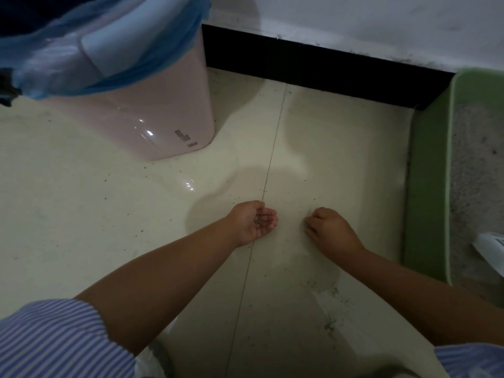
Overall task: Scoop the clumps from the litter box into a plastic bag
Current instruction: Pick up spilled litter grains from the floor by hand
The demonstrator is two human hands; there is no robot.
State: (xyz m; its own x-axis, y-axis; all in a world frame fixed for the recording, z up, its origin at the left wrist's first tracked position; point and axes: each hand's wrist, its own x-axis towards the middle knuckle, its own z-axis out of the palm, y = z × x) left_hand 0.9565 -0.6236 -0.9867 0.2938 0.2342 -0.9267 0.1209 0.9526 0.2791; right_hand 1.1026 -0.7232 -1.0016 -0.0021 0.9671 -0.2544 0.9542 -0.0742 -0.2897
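The green litter box stands at the right edge, with grey litter inside. A blue plastic bag lines the pink bin at the upper left. My left hand is cupped palm up just above the floor, with a few dark litter grains lying in the palm. My right hand is palm down beside it, its curled fingertips touching the floor tile where small grains lie.
Loose litter grains are scattered over the cream floor tiles, thickest at the lower right. A white object, partly cut off, lies in the litter box. A black skirting board runs along the wall behind.
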